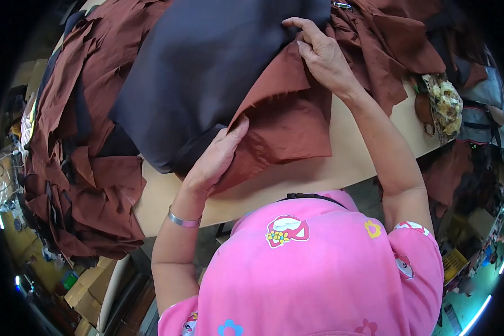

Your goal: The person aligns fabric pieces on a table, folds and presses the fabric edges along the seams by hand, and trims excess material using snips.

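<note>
Over one pale table (360, 152), the left hand (219, 158) grips one brown cloth (292, 127); one right hand (323, 57) touches it, its grip unclear.

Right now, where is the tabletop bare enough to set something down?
The tabletop is bare between the black-and-brown fabric and the pink shirt; left, between the left forearm and the brown fabric heap; right, between the right forearm and the frayed cream bundle. That heap and the right-hand brown fabric crowd the sides.
</note>
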`<action>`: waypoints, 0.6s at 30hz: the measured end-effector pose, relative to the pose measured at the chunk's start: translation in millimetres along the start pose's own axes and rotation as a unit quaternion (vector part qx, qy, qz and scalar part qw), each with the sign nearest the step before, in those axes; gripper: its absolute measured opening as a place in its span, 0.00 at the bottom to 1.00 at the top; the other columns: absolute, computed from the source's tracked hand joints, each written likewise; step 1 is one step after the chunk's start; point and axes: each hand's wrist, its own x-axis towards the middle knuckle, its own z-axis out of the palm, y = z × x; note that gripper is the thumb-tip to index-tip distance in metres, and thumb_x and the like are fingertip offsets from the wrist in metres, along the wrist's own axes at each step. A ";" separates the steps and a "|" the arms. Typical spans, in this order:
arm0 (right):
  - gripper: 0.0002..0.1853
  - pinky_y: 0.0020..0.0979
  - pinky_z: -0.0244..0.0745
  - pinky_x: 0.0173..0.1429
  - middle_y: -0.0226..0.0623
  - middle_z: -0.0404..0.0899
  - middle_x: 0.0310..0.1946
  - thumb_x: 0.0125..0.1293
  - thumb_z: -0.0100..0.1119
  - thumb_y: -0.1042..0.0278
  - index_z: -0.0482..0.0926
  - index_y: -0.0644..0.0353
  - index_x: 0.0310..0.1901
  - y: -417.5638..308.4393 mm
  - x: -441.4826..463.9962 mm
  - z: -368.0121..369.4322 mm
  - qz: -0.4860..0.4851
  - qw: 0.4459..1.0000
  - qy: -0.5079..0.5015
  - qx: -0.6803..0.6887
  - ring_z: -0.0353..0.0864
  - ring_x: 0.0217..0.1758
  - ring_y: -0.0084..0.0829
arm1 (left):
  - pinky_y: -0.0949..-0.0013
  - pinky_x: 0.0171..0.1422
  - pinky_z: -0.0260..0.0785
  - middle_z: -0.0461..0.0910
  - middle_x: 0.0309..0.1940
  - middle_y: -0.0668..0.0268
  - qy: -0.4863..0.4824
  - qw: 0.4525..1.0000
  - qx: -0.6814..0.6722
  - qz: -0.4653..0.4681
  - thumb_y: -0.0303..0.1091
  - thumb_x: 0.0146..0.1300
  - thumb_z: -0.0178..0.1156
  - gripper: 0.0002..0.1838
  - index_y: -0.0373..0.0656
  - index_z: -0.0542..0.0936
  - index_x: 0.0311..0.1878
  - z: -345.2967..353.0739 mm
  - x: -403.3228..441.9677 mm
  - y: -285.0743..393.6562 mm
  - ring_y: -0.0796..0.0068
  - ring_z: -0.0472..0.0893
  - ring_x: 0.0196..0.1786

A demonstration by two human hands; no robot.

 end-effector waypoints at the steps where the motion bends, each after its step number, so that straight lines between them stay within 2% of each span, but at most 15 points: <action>1: 0.20 0.20 0.65 0.40 0.25 0.66 0.26 0.66 0.47 0.76 0.70 0.51 0.59 -0.6 1.3 3.3 -0.027 0.999 0.023 0.005 0.64 0.29 0.16 | 0.72 0.65 0.58 0.74 0.55 0.65 -0.003 1.000 0.003 0.000 0.48 0.71 0.47 0.26 0.32 0.72 0.58 -0.5 1.0 0.9 0.80 0.69 0.56; 5: 0.18 0.18 0.60 0.36 0.20 0.62 0.20 0.66 0.49 0.74 0.70 0.53 0.58 -8.3 5.4 -3.7 0.051 0.998 -0.025 0.021 0.61 0.26 0.13 | 0.72 0.61 0.63 0.76 0.51 0.64 -0.099 0.995 0.000 -0.020 0.48 0.69 0.52 0.26 0.32 0.72 0.58 -12.8 9.7 -1.6 0.79 0.72 0.53; 8: 0.18 0.18 0.61 0.36 0.19 0.64 0.21 0.66 0.50 0.73 0.70 0.53 0.58 -2.7 6.7 -3.9 0.089 0.994 -0.038 0.043 0.62 0.26 0.12 | 0.71 0.56 0.68 0.77 0.47 0.65 -0.141 0.989 0.039 -0.016 0.44 0.65 0.59 0.25 0.33 0.73 0.56 -17.4 13.9 -10.5 0.79 0.74 0.49; 9: 0.18 0.18 0.63 0.37 0.20 0.66 0.22 0.65 0.51 0.73 0.70 0.54 0.58 -0.8 6.9 -4.9 0.096 0.992 -0.047 0.065 0.64 0.27 0.12 | 0.71 0.53 0.69 0.78 0.45 0.66 -0.159 0.985 0.051 -0.030 0.37 0.59 0.66 0.25 0.33 0.74 0.56 -16.7 13.5 -6.3 0.79 0.75 0.46; 11: 0.19 0.17 0.66 0.40 0.20 0.70 0.24 0.65 0.51 0.73 0.69 0.56 0.59 2.2 6.2 -7.5 0.111 0.986 -0.064 0.109 0.67 0.29 0.12 | 0.71 0.51 0.71 0.78 0.45 0.65 -0.158 0.985 0.053 -0.035 0.34 0.57 0.67 0.25 0.33 0.73 0.56 -14.7 13.8 -9.5 0.79 0.76 0.44; 14: 0.24 0.24 0.72 0.44 0.31 0.77 0.31 0.58 0.51 0.81 0.70 0.57 0.58 0.9 4.4 -8.6 0.182 0.956 -0.060 0.222 0.76 0.35 0.21 | 0.73 0.44 0.74 0.78 0.41 0.66 -0.134 0.991 -0.010 0.010 0.29 0.57 0.66 0.22 0.32 0.74 0.53 -9.7 17.4 -21.2 0.79 0.77 0.39; 15: 0.23 0.22 0.71 0.47 0.29 0.78 0.33 0.61 0.52 0.79 0.68 0.57 0.59 -1.9 2.7 -11.4 0.180 0.960 -0.067 0.205 0.75 0.38 0.16 | 0.73 0.44 0.74 0.78 0.40 0.66 -0.117 0.992 -0.045 0.008 0.28 0.58 0.66 0.20 0.32 0.75 0.53 -4.1 13.7 -17.1 0.80 0.77 0.39; 18: 0.23 0.18 0.69 0.49 0.26 0.77 0.38 0.64 0.52 0.77 0.65 0.60 0.61 -4.0 -10.8 -13.9 0.063 0.956 -0.146 0.245 0.74 0.42 0.13 | 0.74 0.42 0.73 0.78 0.38 0.66 -0.062 0.993 -0.101 -0.013 0.29 0.60 0.64 0.17 0.32 0.76 0.51 1.7 10.2 -17.0 0.80 0.77 0.39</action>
